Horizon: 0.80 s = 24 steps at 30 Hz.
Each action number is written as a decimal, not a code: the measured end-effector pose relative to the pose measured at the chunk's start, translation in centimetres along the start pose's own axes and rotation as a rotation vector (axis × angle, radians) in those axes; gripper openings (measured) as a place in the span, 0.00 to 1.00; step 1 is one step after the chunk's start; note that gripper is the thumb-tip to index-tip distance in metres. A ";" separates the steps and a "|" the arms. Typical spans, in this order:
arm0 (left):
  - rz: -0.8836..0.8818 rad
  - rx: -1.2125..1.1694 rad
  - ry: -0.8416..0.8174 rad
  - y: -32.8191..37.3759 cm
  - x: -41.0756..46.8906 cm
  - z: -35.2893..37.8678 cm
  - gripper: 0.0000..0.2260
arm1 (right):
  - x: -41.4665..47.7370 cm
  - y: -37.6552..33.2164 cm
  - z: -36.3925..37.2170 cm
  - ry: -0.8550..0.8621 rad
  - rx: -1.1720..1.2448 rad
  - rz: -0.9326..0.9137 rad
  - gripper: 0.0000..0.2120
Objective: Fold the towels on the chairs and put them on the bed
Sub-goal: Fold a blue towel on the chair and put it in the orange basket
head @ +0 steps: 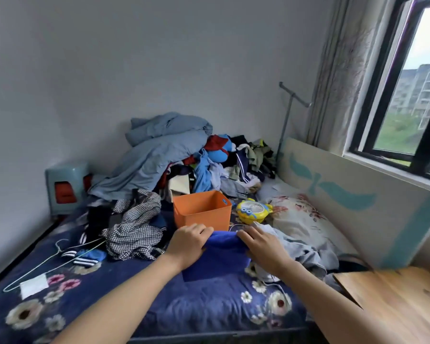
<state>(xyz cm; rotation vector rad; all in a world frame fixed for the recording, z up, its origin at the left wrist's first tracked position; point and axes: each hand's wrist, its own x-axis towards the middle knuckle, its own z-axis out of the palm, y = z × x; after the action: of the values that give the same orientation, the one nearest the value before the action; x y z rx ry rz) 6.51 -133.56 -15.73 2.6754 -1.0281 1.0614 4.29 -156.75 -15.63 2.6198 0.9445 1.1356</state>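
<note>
Two hands on one blue towel [220, 256], which lies folded on the bed [159, 304], on the dark floral sheet near its front edge. Left hand [188, 244]: palm down on the towel's left side, fingers curled over the far left corner, cloth pinched under them. Right hand [261, 247]: palm down at the far right corner, fingers spread and mostly flat, pressing on the cloth; cannot tell whether any of it is gripped. Both forearms bare, reaching in from the bottom of the view.

Orange plastic bin [202, 211] stands just behind the towel, upright, open at the top; cannot tell whether they touch. Yellow toy-like fan [253, 211] just right of the bin. Black-and-white checked garment [134, 229] crumpled left of the left hand. Wire hanger [52, 259] lies further left on the sheet, with striped socks [85, 259] near it. Large heap of clothes [209, 165] at the far end of the bed, light blue quilt [154, 155] draped over its left part. Floral pillow [301, 219] at right along the headboard [345, 194]. Pale grey garment [303, 252] bunched just right of the right hand. Wooden desk [397, 301] corner in the lower right. Window [412, 90] in the upper right
</note>
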 end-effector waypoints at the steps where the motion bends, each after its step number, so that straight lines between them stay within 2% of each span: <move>1: -0.015 0.010 -0.005 -1.1 -0.7 0.0 0.21 | 0.8 -0.8 0.8 -0.009 0.019 0.011 0.17; 7: -0.087 -0.030 -0.062 -4.3 -3.1 2.8 0.24 | 2.9 -2.3 5.2 -0.075 0.058 0.021 0.12; 16: -0.252 -0.085 -0.134 -5.9 2.1 9.5 0.28 | 5.3 6.0 11.9 -0.139 0.147 -0.001 0.12; 20: -0.364 -0.109 -0.140 -6.3 5.2 12.8 0.21 | 5.9 11.3 14.9 -0.164 0.165 -0.060 0.13; 22: -0.426 -0.162 -0.154 -6.3 6.4 13.9 0.16 | 6.2 13.1 16.5 -0.214 0.208 -0.044 0.18; 24: -0.483 -0.178 -0.158 -6.7 7.4 15.2 0.13 | 6.2 14.3 18.4 -0.258 0.232 -0.019 0.17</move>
<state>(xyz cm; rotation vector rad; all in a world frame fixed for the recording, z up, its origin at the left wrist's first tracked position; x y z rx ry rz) 23.40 -137.15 -21.48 2.6831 -0.4224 0.6421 27.42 -162.18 -19.79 2.8393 1.0991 0.6953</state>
